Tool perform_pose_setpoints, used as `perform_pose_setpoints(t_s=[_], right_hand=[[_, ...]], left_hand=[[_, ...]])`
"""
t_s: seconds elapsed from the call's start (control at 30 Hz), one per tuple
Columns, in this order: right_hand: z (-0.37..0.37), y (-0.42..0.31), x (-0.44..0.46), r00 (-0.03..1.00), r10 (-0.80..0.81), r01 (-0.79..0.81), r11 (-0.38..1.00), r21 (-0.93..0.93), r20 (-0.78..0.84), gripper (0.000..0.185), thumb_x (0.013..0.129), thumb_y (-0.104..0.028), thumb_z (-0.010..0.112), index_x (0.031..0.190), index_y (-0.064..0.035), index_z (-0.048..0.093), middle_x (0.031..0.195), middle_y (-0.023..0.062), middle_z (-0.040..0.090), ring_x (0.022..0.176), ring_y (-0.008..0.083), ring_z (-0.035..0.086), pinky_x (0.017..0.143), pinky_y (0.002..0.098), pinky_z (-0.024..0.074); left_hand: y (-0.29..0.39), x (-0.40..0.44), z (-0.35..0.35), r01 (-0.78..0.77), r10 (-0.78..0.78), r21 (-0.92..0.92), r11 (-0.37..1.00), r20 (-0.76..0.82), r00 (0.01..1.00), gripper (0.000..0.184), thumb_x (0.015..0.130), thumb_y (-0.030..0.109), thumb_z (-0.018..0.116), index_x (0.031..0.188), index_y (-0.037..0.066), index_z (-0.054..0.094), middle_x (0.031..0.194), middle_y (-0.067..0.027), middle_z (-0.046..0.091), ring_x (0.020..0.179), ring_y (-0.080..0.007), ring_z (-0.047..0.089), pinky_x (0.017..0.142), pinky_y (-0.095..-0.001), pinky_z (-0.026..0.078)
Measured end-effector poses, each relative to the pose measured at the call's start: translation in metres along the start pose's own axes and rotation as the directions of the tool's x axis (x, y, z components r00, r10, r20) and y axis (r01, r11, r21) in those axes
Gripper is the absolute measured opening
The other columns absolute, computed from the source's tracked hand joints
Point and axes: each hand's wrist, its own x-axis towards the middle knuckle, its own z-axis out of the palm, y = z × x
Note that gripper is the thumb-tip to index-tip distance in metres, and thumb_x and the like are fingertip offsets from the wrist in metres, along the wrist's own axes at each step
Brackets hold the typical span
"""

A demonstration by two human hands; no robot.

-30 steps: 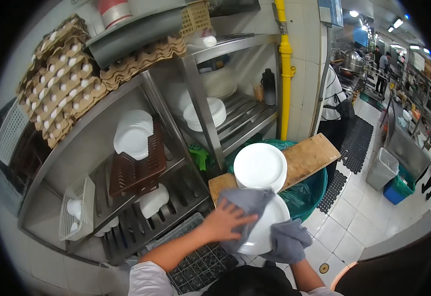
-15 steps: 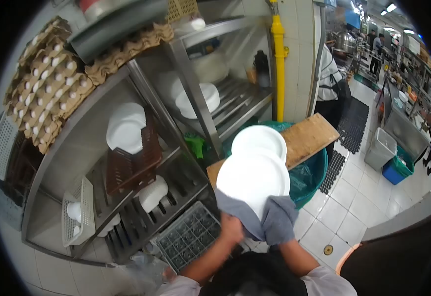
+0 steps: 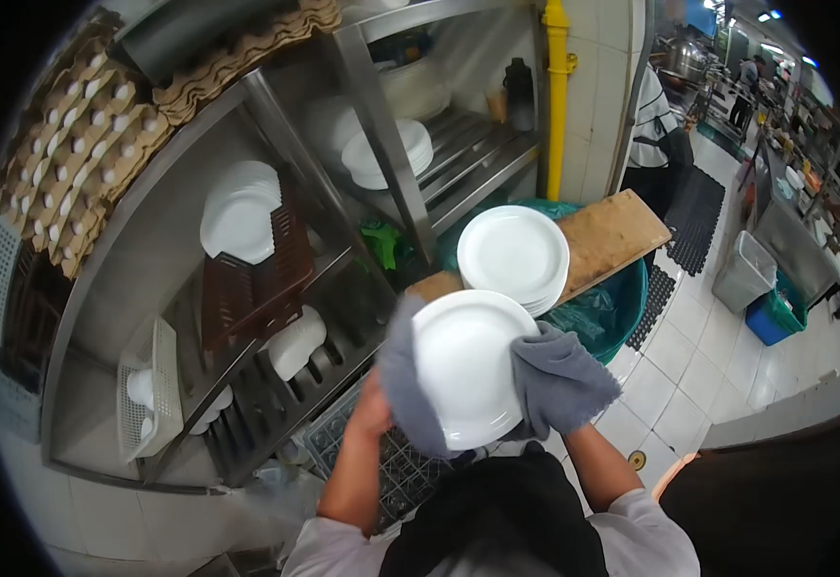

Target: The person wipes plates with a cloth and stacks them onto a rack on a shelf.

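I hold a white plate (image 3: pixel 468 370) in front of me, its face turned up toward the camera. My left hand (image 3: pixel 374 404) grips its left edge through a grey cloth (image 3: pixel 410 385). The right edge is pinched through the cloth by my right hand (image 3: pixel 566 385), whose fingers the fabric hides. Just beyond, a stack of white plates (image 3: pixel 513 252) rests on a wooden board (image 3: pixel 612 240), which lies across a green lined bin (image 3: pixel 622 308). The held plate overlaps the near side of the stack in view; I cannot tell whether they touch.
To the left, a metal rack holds more white plates (image 3: pixel 239 213) in a brown basket (image 3: pixel 256 288) and a white basket (image 3: pixel 150 399). Egg trays (image 3: pixel 78 154) are piled above. A glass rack (image 3: pixel 401 471) is below my left arm. A person (image 3: pixel 655 125) stands beyond the yellow pipe (image 3: pixel 556 96).
The held plate has come back toward my body, away from the stack, which shows more fully now. My hands have spread apart, one at each side of the plate.
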Motion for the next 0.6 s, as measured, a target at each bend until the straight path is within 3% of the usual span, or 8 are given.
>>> perform_pose_setpoints(t_s=[0.07,0.13,0.2,0.23,0.33,0.4,0.47,0.6], right_hand=[[0.021,0.006,-0.002,0.995,-0.013,-0.033,0.895,0.445,0.099,0.028,0.095,-0.012,0.065,0.121,-0.0028,0.060,0.118,0.0110,0.061,0.112,0.0169,0.058,0.100,0.0306,0.0454],[0.041,0.018,-0.001,0.986,-0.074,0.038,0.971,0.235,0.148,0.027,0.093,-0.012,0.067,0.118,-0.0031,0.061,0.116,0.0119,0.061,0.112,0.0194,0.059,0.098,0.0306,0.0459],[0.042,0.035,0.008,0.999,0.019,-0.036,0.906,-0.422,-0.045,0.030,0.092,-0.013,0.068,0.120,-0.0041,0.061,0.118,0.0120,0.061,0.116,0.0240,0.058,0.098,0.0322,0.0461],[0.025,0.055,0.003,0.909,-0.408,0.305,0.788,-0.535,-0.082,0.030,0.091,-0.017,0.067,0.119,-0.0052,0.062,0.118,0.0122,0.061,0.118,0.0277,0.056,0.101,0.0368,0.0455],[0.005,0.098,0.012,0.841,-0.459,0.317,0.846,-0.429,-0.286,0.024,0.091,-0.018,0.064,0.110,-0.0045,0.065,0.112,0.0147,0.060,0.112,0.0318,0.056,0.098,0.0419,0.0453],[-0.005,0.086,0.012,0.889,-0.265,0.252,0.964,-0.084,-0.375,0.036,0.083,-0.025,0.070,0.113,-0.0043,0.067,0.114,0.0176,0.060,0.110,0.0346,0.056,0.100,0.0428,0.0443],[-0.026,0.029,0.007,0.976,-0.213,0.171,0.676,-0.717,0.032,0.051,0.072,-0.032,0.078,0.113,-0.0029,0.067,0.115,0.0219,0.062,0.112,0.0388,0.056,0.100,0.0432,0.0467],[-0.011,-0.005,0.003,0.986,0.109,0.014,0.710,-0.704,0.129,0.052,0.065,-0.038,0.082,0.104,-0.0051,0.069,0.108,0.0223,0.067,0.108,0.0388,0.062,0.092,0.0440,0.0533]], left_hand=[[0.012,0.018,0.052,-0.209,0.172,-0.303,0.930,-0.147,0.974,0.039,0.100,0.011,0.055,0.137,-0.001,0.053,0.127,-0.0121,0.064,0.115,-0.0234,0.065,0.096,-0.0413,0.056],[-0.003,0.038,0.079,-0.314,0.249,-0.231,0.921,-0.272,0.930,0.039,0.100,0.013,0.055,0.136,-0.002,0.053,0.127,-0.0123,0.064,0.115,-0.0236,0.065,0.097,-0.0415,0.056],[-0.037,0.033,0.093,-0.332,0.325,0.022,0.943,-0.276,0.905,0.038,0.100,0.014,0.055,0.135,-0.003,0.054,0.127,-0.0124,0.064,0.115,-0.0237,0.065,0.097,-0.0417,0.056],[-0.047,0.023,0.092,-0.346,0.390,0.220,0.912,-0.203,0.898,0.038,0.101,0.014,0.055,0.135,-0.003,0.054,0.127,-0.0125,0.064,0.115,-0.0238,0.065,0.097,-0.0418,0.056],[-0.051,0.012,0.069,-0.308,0.382,0.548,0.778,-0.022,0.924,0.038,0.101,0.016,0.055,0.133,-0.004,0.054,0.127,-0.0127,0.064,0.115,-0.0240,0.065,0.097,-0.0421,0.056],[-0.060,0.039,0.037,0.240,-0.174,0.210,0.948,-0.288,0.942,0.035,0.101,0.011,0.051,0.134,0.001,0.054,0.129,-0.0132,0.062,0.114,-0.0233,0.064,0.095,-0.0403,0.056],[-0.045,0.072,0.063,0.128,-0.111,0.020,0.992,-0.379,0.919,0.035,0.105,0.017,0.050,0.136,0.002,0.053,0.128,-0.0134,0.064,0.114,-0.0236,0.066,0.096,-0.0423,0.056],[-0.043,0.136,0.034,0.046,-0.054,-0.032,0.998,-0.322,0.945,0.034,0.104,0.016,0.051,0.134,0.001,0.055,0.126,-0.0137,0.065,0.110,-0.0253,0.067,0.093,-0.0433,0.058]])
